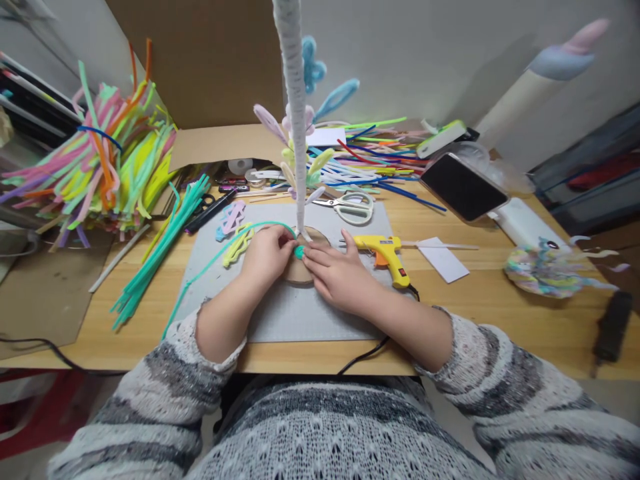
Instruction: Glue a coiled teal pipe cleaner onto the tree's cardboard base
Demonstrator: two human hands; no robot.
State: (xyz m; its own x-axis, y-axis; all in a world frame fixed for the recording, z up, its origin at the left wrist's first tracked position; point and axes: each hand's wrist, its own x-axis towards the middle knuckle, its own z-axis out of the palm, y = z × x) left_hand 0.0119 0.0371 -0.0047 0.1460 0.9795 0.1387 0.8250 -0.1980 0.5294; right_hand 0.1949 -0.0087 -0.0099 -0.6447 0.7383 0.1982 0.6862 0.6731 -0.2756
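Note:
A round cardboard disc (299, 274) lies on the grey cutting mat (287, 323), and a white wrapped stem (296, 120) rises from it. A small green pipe-cleaner coil (299, 252) rests on the disc at the stem's foot. My left hand (267, 255) is closed in a pinch on the green pipe cleaner (210, 262), whose long tail arcs over the wrist and down to the left. My right hand (340, 272) lies with fingers stretched toward the coil, their tips touching it, and the thumb apart. Pipe-cleaner flowers (313, 67) stand behind the stem.
Right of my hand lies a yellow glue gun (387, 253); its cord runs toward the table's front edge. Scissors (353, 208) lie behind. Green pipe cleaners (160, 257) and a large multicoloured bundle (110, 153) are on the left. A phone (464, 187) leans at the back right.

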